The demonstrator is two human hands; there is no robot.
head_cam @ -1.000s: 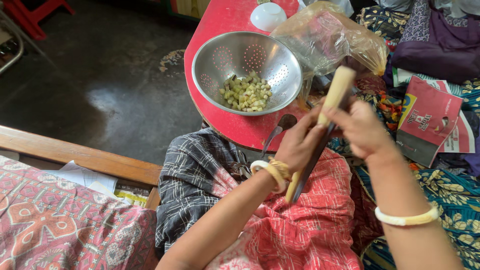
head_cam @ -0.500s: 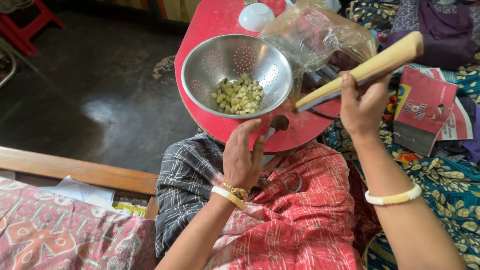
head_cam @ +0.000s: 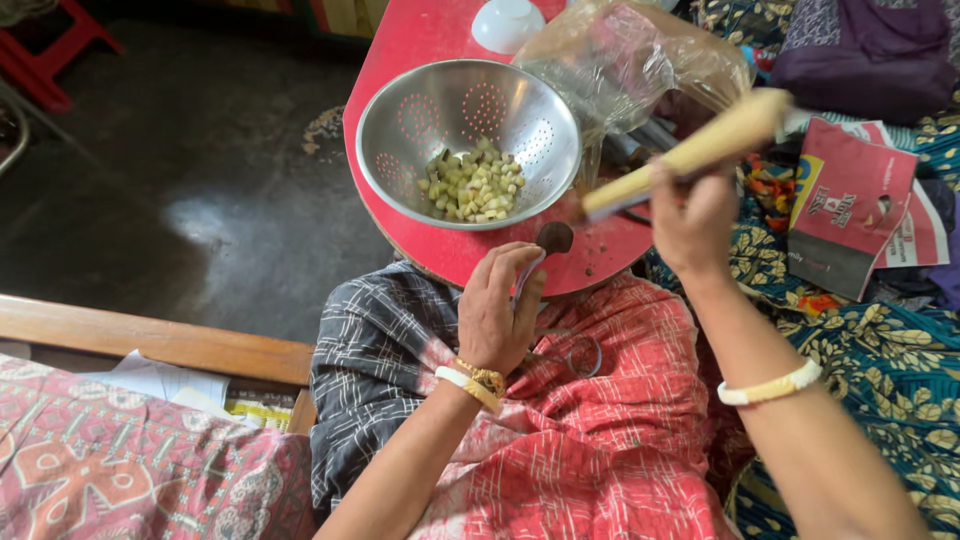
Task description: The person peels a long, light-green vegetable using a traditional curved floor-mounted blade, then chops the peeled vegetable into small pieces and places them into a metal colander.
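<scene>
Right hand (head_cam: 693,215) closed around a long pale peeled stalk (head_cam: 690,152), long axis slanting from upper right down-left toward the perforated steel colander (head_cam: 468,140) of diced pieces on the round red table (head_cam: 400,70). Left hand (head_cam: 500,310) loosely open at the table's near edge, fingertips touching a small dark-headed tool (head_cam: 545,245). Clear plastic bag (head_cam: 630,60) crowding behind; bare red surface between.

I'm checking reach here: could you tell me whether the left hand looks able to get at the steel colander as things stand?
Probably yes: the left hand is empty at the red table's near edge, and the steel colander sits just beyond it with nothing between.
</scene>
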